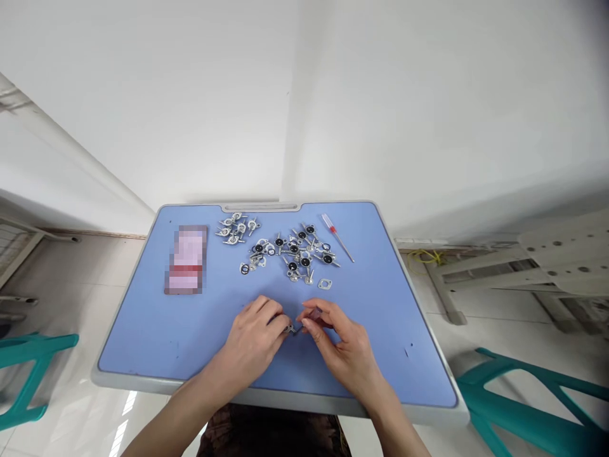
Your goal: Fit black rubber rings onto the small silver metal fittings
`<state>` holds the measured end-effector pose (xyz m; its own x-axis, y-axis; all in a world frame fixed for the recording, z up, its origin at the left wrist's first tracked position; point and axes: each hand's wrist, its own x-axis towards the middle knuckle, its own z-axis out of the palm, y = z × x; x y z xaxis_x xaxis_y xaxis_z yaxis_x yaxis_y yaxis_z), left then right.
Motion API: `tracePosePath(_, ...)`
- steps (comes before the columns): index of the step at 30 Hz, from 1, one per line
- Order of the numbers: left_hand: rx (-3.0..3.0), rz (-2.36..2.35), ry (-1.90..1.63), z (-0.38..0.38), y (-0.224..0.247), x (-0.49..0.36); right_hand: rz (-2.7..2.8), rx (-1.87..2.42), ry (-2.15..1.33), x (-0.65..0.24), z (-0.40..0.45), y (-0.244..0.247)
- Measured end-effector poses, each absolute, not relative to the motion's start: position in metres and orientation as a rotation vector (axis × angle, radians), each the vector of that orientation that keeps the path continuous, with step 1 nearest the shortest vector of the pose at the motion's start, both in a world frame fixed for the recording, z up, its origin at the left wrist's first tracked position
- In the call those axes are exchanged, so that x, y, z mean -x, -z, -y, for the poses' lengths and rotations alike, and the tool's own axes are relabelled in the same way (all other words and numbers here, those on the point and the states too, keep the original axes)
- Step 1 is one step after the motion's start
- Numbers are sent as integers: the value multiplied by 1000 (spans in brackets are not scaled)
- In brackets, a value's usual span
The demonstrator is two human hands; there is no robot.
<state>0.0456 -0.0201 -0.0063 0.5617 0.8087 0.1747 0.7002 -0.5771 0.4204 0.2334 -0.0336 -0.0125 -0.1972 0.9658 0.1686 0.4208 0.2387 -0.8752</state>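
Note:
My left hand (259,330) is closed near the front middle of the table, its fingers around a small metal flange part (289,329) that mostly hides beneath them. Just to the right, my right hand (340,339) has thumb and index finger close together beside that part. A thin dark bit shows between the two hands; what the right fingers pinch is too small to make out. Beyond the hands lie several metal parts with black round centres (305,261), amid loose silver plates and black rings. A single flat flange plate (325,284) lies nearest the right hand.
Several silver flange assemblies (233,239) sit grouped at the back left. A screwdriver (337,237) with a clear and red handle lies at the back right. A blurred pink-and-red rectangular item (186,260) rests on the left of the blue table (143,336). Green stools (528,406) flank it.

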Motion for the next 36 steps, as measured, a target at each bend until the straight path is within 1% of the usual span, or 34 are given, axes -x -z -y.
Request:
tracePosePath(12, -2546, -1227, -520, 20, 7, -45, 1703, 1328, -955, -233, 29, 13)
tracePosePath(23, -2255, -1437, -529, 10, 7, -39, 1652, 1442, -851, -234, 17, 8)
tracePosePath(26, -2199, -1503, -543, 6, 5, -35, 1796, 1484, -771, -233, 2, 0)
tracePosePath(30, -2177, -1551, -566, 2, 5, -30, 2192, 1467, -607, -215, -27, -7)
tracePosePath(36, -2176, -1588, -599, -1, 9, -27, 2520, 1515, -316, -175, -63, -5)
